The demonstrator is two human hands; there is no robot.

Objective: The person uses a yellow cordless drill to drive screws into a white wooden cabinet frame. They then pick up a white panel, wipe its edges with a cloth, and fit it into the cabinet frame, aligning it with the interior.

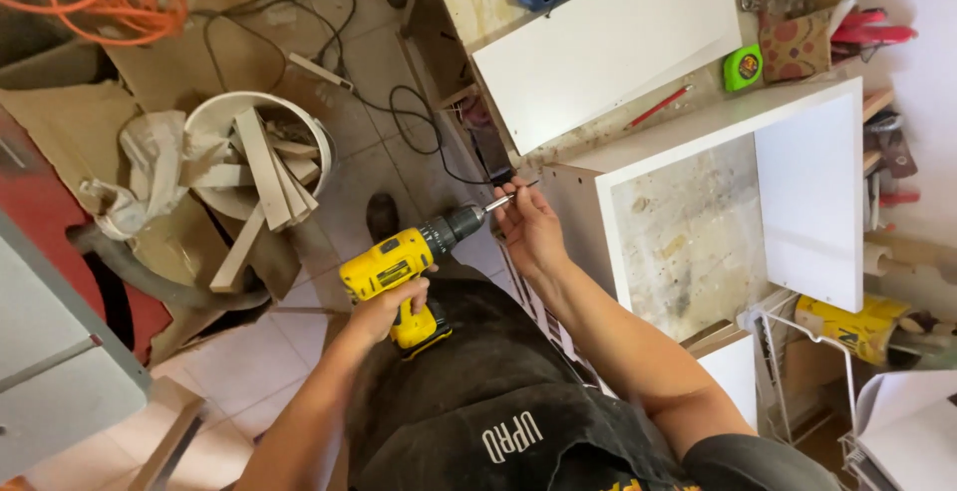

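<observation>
Frame centre: left hand [384, 310] grips the yellow drill [404, 267]. Right hand [530, 227] pinches its bit [501, 200] beside the white cabinet frame [718, 127].

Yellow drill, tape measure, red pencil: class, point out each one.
Yellow drill [394, 264], head view, on its body.
Green tape measure [742, 67], head view, on its case.
Red pencil [658, 106], head view, mid-shaft.

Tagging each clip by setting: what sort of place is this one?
Most likely a small carpentry or furniture workshop. A yellow cordless drill is in hand beside an unfinished white cabinet box, a bucket of wood offcuts stands on the floor, and a green tape measure lies on the bench.
</observation>
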